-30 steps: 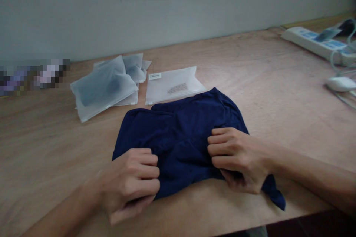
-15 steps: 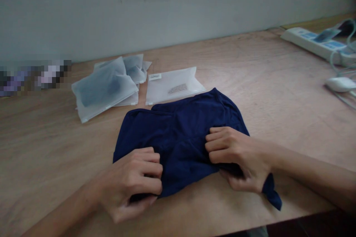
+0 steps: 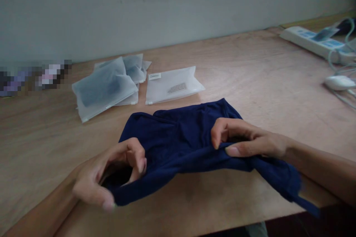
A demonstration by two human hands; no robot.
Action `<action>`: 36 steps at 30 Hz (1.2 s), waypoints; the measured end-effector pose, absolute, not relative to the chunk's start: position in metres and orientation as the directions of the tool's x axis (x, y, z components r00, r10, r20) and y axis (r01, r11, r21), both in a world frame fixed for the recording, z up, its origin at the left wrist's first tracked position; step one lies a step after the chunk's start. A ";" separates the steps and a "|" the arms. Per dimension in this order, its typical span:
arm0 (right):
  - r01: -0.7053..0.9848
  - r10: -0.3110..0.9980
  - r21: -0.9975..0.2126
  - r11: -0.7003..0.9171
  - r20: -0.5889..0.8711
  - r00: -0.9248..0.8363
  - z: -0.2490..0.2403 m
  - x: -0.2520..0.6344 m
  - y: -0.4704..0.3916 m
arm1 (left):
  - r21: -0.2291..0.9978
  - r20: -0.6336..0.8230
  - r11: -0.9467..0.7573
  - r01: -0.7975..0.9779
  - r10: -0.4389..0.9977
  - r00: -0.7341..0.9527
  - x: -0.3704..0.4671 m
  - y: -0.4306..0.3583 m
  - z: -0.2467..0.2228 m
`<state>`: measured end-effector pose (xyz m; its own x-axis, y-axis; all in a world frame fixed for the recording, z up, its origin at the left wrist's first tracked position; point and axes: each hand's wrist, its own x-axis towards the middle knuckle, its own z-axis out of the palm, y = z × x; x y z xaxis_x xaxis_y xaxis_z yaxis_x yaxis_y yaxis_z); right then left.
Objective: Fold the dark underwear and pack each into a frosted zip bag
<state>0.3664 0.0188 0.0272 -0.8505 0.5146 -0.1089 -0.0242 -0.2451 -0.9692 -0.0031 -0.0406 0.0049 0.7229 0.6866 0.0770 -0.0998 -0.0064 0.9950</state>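
Note:
A navy blue cloth garment (image 3: 189, 126) with stitched edges lies in front of me, its near edge raised from the table. My left hand (image 3: 114, 172) is at its near left corner, with fingers curled over the cloth and the thumb held apart below. My right hand (image 3: 241, 139) pinches the near edge on the right between thumb and fingers. From beneath this hand a narrow loose strip of the same cloth hangs to the right, blurred at its end. The fingertips of my left hand are partly hidden.
Behind the garment lies a flat frosted zip bag (image 3: 174, 85) with a label and printed text. Left of it are several overlapping frosted bags (image 3: 104, 89) with dark contents. A white power strip (image 3: 314, 42) and a white plug with cables (image 3: 340, 82) are at the right.
Both hands have turned from knuckles-up to thumbs showing, lifting and rolling the garment's near edge. The left hand moved left; the loose strip swung out to the right.

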 end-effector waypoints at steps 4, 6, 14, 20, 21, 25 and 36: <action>-0.241 0.516 -0.910 -0.336 0.037 -0.856 0.015 0.374 0.038 | 0.973 0.177 -0.001 -0.230 0.643 0.746 0.001 -0.035 0.005; -0.258 0.515 -0.897 -0.360 0.040 -0.856 0.009 0.379 0.047 | 0.956 0.245 -0.054 -0.288 0.685 0.686 0.002 -0.025 0.008; -0.010 0.764 -0.998 0.067 0.058 -0.643 0.021 0.376 0.039 | 0.991 0.077 -0.081 -0.108 0.996 -0.039 -0.008 0.004 0.002; 0.415 0.704 -0.699 0.582 0.177 -0.688 0.021 0.370 0.032 | 0.990 0.111 -0.109 -0.094 0.994 0.016 -0.010 0.001 0.000; 0.433 0.696 -0.662 0.612 0.191 -0.692 0.019 0.369 0.032 | 0.990 0.133 -0.130 -0.048 0.987 0.087 -0.009 0.000 0.002; 0.370 0.710 -0.711 0.599 0.257 -0.656 0.013 0.367 0.036 | 0.840 0.161 -0.341 0.422 0.899 0.407 -0.008 -0.005 0.011; 0.452 0.838 -0.717 0.530 0.526 -0.146 0.010 0.371 0.045 | 0.567 0.367 -0.527 0.633 0.849 0.379 -0.002 -0.010 0.012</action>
<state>0.3712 0.0445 0.0095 -0.1465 0.8377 0.5261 0.4524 0.5297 -0.7175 -0.0015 -0.0102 0.0123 0.3794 0.8494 0.3669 0.6328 -0.5275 0.5668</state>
